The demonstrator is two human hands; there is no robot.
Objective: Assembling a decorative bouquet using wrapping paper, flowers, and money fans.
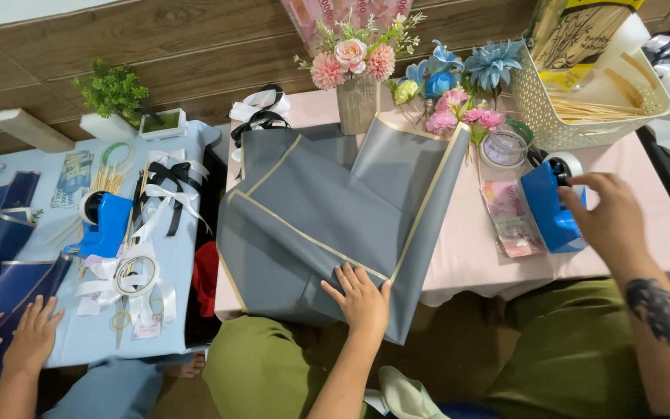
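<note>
At lower centre, the grey wrapping sheet (327,206) is pinned flat by the left hand (360,299), fingers spread and released. At right, the blue tape dispenser (548,206) is touched by the right hand (610,217), fingers curled; the fold is best kept pressed while tape is drawn.

At the far right of the pink desk (459,256), a white perforated basket (552,128) holds a tall flat package (571,35) with a yellow and black printed front, standing tilted against its back wall. Near the blue tape dispenser (548,209), a clear plastic sleeve (509,217) with pink printed paper inside lies flat on the desk. At the top edge, behind the flower vase (357,101), a pink printed sheet (327,12) is partly visible
</note>
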